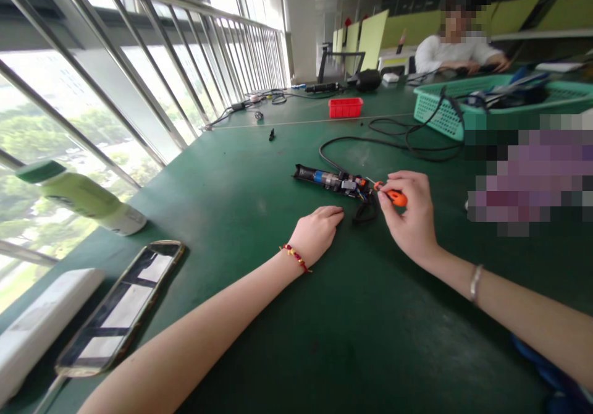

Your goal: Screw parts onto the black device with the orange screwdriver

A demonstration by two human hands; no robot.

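Note:
On the green table lies an opened black handheld electrical device point(331, 181), its blue part, small components and thin wires exposed. A black cord runs from it towards the back right. My right hand point(411, 210) pinches a screwdriver with an orange handle point(397, 198); its thin shaft points at the device's right end, though whether the tip touches is too small to tell. My left hand point(317, 232) rests on the tabletop just in front of the device, fingers lying forward and holding nothing. A black loop-shaped part point(364, 213) sits between the two hands.
A red bin point(345, 107) and a green basket point(438, 108) with tools stand farther back. At left are a bottle point(88, 198), a phone point(125, 306) and a white box point(46, 327), beside a metal railing point(162, 15). Another person point(451, 52) sits across.

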